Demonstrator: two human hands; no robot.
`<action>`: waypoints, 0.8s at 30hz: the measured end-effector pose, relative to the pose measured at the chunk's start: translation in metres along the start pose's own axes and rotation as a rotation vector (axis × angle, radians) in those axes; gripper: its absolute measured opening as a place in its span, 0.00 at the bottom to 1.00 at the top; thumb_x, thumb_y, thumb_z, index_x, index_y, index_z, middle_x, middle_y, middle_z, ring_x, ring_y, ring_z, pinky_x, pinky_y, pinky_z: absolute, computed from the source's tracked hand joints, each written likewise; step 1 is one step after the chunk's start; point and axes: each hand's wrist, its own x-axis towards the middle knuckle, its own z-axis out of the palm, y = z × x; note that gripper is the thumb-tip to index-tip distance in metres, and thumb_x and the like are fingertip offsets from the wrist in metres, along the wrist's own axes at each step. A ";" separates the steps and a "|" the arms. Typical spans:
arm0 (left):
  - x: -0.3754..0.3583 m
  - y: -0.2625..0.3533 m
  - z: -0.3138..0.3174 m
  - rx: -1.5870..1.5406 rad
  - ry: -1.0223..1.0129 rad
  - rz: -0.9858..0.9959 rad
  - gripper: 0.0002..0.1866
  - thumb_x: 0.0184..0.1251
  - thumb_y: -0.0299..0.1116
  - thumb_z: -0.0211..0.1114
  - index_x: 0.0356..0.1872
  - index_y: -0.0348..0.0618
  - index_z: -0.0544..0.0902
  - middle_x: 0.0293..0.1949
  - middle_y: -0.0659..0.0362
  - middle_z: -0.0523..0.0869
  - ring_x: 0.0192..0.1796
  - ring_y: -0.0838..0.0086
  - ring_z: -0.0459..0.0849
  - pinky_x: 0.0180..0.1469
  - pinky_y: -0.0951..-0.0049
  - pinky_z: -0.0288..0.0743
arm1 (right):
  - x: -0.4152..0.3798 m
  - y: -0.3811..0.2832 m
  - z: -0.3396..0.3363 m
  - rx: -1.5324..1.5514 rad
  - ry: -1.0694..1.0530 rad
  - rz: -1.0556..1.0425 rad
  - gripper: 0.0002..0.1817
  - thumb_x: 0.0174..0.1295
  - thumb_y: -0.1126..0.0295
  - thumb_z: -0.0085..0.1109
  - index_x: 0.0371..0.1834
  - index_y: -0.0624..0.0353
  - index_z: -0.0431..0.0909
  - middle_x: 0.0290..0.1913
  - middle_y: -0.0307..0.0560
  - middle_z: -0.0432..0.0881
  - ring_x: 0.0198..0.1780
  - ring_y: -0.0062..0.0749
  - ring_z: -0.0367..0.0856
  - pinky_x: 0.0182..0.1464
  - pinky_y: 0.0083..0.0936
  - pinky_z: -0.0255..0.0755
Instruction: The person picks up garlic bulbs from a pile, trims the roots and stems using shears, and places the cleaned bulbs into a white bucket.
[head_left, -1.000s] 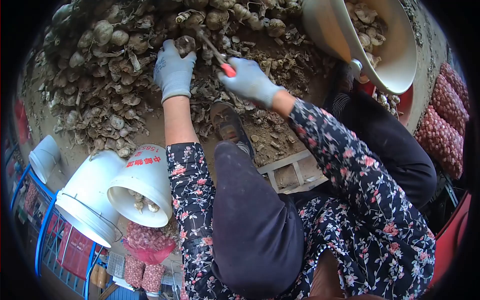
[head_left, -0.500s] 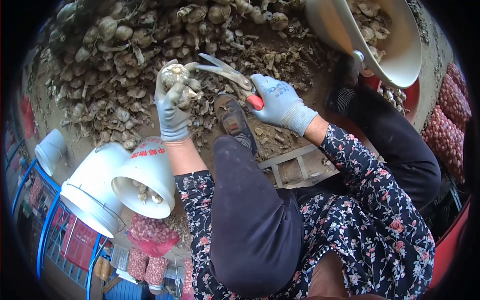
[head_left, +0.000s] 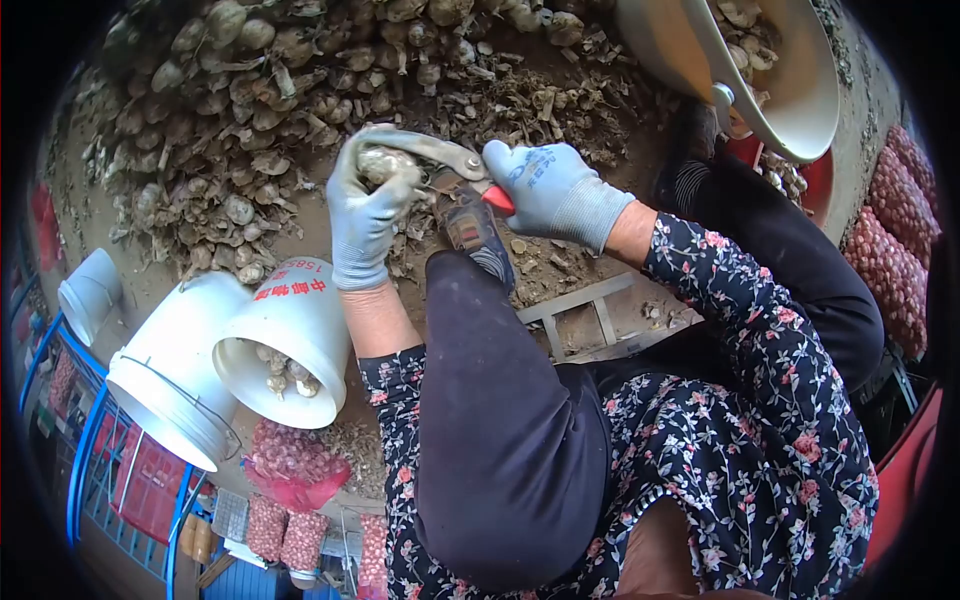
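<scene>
A few cut garlic bulbs lie in the white bucket (head_left: 285, 345) on my left, so some work looks done. My left hand (head_left: 365, 215) in its grey glove is wrapped tight around one garlic bulb (head_left: 378, 165), held up over the ground. It looks pale, round and dusty. My right hand (head_left: 550, 190) squeezes the red-handled scissors (head_left: 440, 160), and the blades meet right at the bulb. The big garlic pile (head_left: 250, 110) behind is hardly touched, so lots is left.
</scene>
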 end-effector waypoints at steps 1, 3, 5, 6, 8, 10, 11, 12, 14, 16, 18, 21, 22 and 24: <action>-0.007 0.004 0.001 -0.040 -0.064 -0.001 0.25 0.50 0.27 0.69 0.52 0.35 0.75 0.38 0.62 0.80 0.35 0.85 0.78 0.34 0.84 0.73 | -0.001 0.002 0.000 0.096 -0.060 0.012 0.20 0.56 0.59 0.58 0.43 0.62 0.68 0.38 0.59 0.82 0.41 0.49 0.83 0.44 0.41 0.74; -0.032 0.014 -0.001 0.063 0.030 0.070 0.24 0.50 0.27 0.69 0.51 0.36 0.76 0.38 0.61 0.80 0.37 0.85 0.78 0.38 0.85 0.73 | -0.005 0.008 0.006 0.116 -0.036 0.009 0.18 0.56 0.62 0.58 0.41 0.64 0.68 0.35 0.62 0.82 0.40 0.53 0.83 0.44 0.42 0.75; -0.075 0.031 -0.012 0.118 0.365 0.306 0.12 0.55 0.19 0.61 0.42 0.38 0.78 0.35 0.62 0.79 0.37 0.84 0.77 0.37 0.84 0.72 | -0.017 0.016 0.005 0.049 0.065 0.034 0.13 0.58 0.66 0.55 0.40 0.61 0.67 0.30 0.60 0.80 0.35 0.56 0.81 0.39 0.46 0.72; -0.102 0.010 -0.064 -0.100 0.669 0.434 0.12 0.56 0.19 0.61 0.43 0.36 0.76 0.36 0.59 0.79 0.37 0.82 0.77 0.37 0.82 0.73 | -0.021 0.021 -0.002 0.003 0.063 0.043 0.13 0.58 0.66 0.55 0.40 0.61 0.67 0.31 0.61 0.80 0.35 0.57 0.81 0.39 0.46 0.72; -0.155 0.034 -0.072 0.579 1.291 0.550 0.18 0.58 0.24 0.64 0.48 0.31 0.71 0.39 0.52 0.79 0.37 0.72 0.79 0.39 0.72 0.77 | -0.025 0.029 -0.019 -0.085 0.050 0.078 0.13 0.58 0.66 0.55 0.41 0.62 0.67 0.30 0.61 0.80 0.35 0.58 0.80 0.39 0.47 0.72; -0.194 0.022 -0.108 1.400 1.361 0.181 0.23 0.59 0.30 0.65 0.55 0.35 0.71 0.42 0.47 0.79 0.40 0.60 0.82 0.45 0.65 0.78 | -0.026 0.035 -0.038 -0.242 0.026 0.042 0.14 0.58 0.65 0.57 0.40 0.62 0.67 0.33 0.60 0.80 0.39 0.55 0.81 0.41 0.45 0.74; -0.199 0.024 -0.111 1.851 1.309 -0.026 0.22 0.60 0.30 0.64 0.55 0.37 0.72 0.43 0.45 0.80 0.41 0.57 0.82 0.46 0.63 0.78 | -0.030 0.030 -0.052 -0.326 -0.025 0.048 0.14 0.58 0.65 0.57 0.40 0.61 0.67 0.34 0.60 0.80 0.41 0.54 0.81 0.42 0.44 0.74; -0.198 0.026 -0.115 1.838 1.315 -0.012 0.22 0.60 0.30 0.64 0.55 0.37 0.72 0.43 0.45 0.80 0.41 0.57 0.82 0.46 0.63 0.78 | -0.036 0.021 -0.066 -0.370 -0.078 0.053 0.14 0.57 0.66 0.58 0.41 0.61 0.67 0.36 0.58 0.79 0.43 0.52 0.81 0.43 0.43 0.74; -0.169 0.035 -0.114 1.294 1.160 0.404 0.18 0.60 0.30 0.61 0.52 0.39 0.76 0.46 0.43 0.79 0.47 0.54 0.80 0.52 0.62 0.74 | -0.050 0.006 -0.090 -0.496 -0.093 0.011 0.16 0.56 0.65 0.61 0.41 0.61 0.68 0.35 0.56 0.79 0.42 0.54 0.80 0.44 0.44 0.74; -0.103 0.011 -0.139 0.965 0.967 0.327 0.15 0.59 0.27 0.59 0.48 0.37 0.78 0.49 0.44 0.79 0.53 0.55 0.77 0.58 0.61 0.69 | -0.059 0.005 -0.101 -0.547 -0.074 -0.020 0.16 0.56 0.64 0.61 0.40 0.61 0.68 0.36 0.56 0.79 0.42 0.54 0.80 0.44 0.44 0.74; -0.032 0.009 -0.157 1.252 0.866 0.118 0.22 0.56 0.24 0.55 0.54 0.37 0.73 0.55 0.40 0.75 0.58 0.49 0.73 0.60 0.60 0.67 | -0.065 0.006 -0.115 -0.589 -0.057 -0.145 0.16 0.62 0.59 0.58 0.39 0.62 0.71 0.35 0.57 0.80 0.40 0.54 0.81 0.41 0.44 0.75; 0.032 -0.003 -0.191 1.225 0.877 -0.205 0.31 0.53 0.24 0.57 0.63 0.42 0.64 0.63 0.39 0.66 0.63 0.47 0.70 0.62 0.58 0.68 | -0.061 0.002 -0.119 -0.509 -0.140 -0.057 0.16 0.60 0.60 0.58 0.39 0.63 0.70 0.34 0.58 0.80 0.40 0.54 0.81 0.43 0.44 0.75; 0.048 -0.024 -0.217 1.305 0.774 -0.304 0.32 0.53 0.25 0.58 0.63 0.43 0.63 0.63 0.40 0.66 0.63 0.47 0.70 0.62 0.58 0.69 | -0.053 0.014 -0.112 -0.438 -0.173 -0.058 0.16 0.58 0.61 0.58 0.40 0.63 0.70 0.34 0.58 0.80 0.40 0.54 0.81 0.44 0.44 0.74; 0.070 -0.032 -0.235 1.347 0.675 -0.445 0.35 0.52 0.28 0.62 0.64 0.44 0.61 0.62 0.39 0.67 0.63 0.47 0.70 0.61 0.58 0.70 | -0.040 0.026 -0.099 -0.297 -0.202 -0.072 0.13 0.57 0.65 0.56 0.38 0.62 0.68 0.32 0.58 0.77 0.40 0.56 0.79 0.42 0.46 0.71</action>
